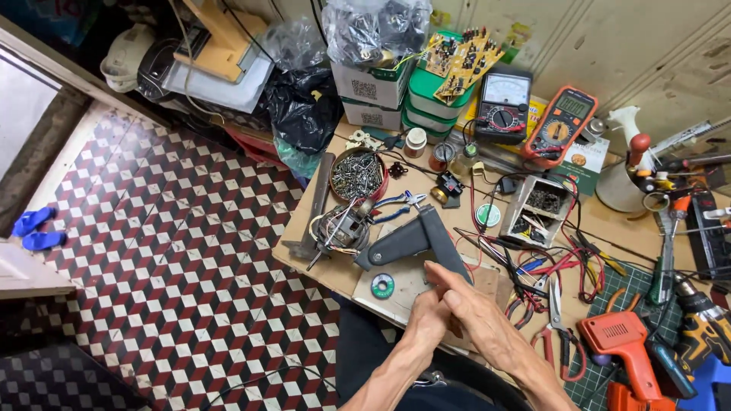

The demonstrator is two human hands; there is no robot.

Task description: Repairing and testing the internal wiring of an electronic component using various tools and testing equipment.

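Observation:
Both my hands meet near the front edge of a cluttered wooden workbench (346,280). My right hand (476,316) lies over my left hand (428,318), its fingers stretched toward a dark grey angled plastic housing (415,240) and touching its near end. Whether either hand holds something small is hidden. A small motor with loose wires (340,228) sits left of the housing, and a green solder spool (382,286) lies just in front.
A round tin of screws (358,175), blue-handled pliers (396,204), two multimeters (560,125), a parts box (537,207), scissors (560,327), an orange hot-air gun (624,342) and a drill (704,323) crowd the bench. Patterned tiled floor (175,251) lies left.

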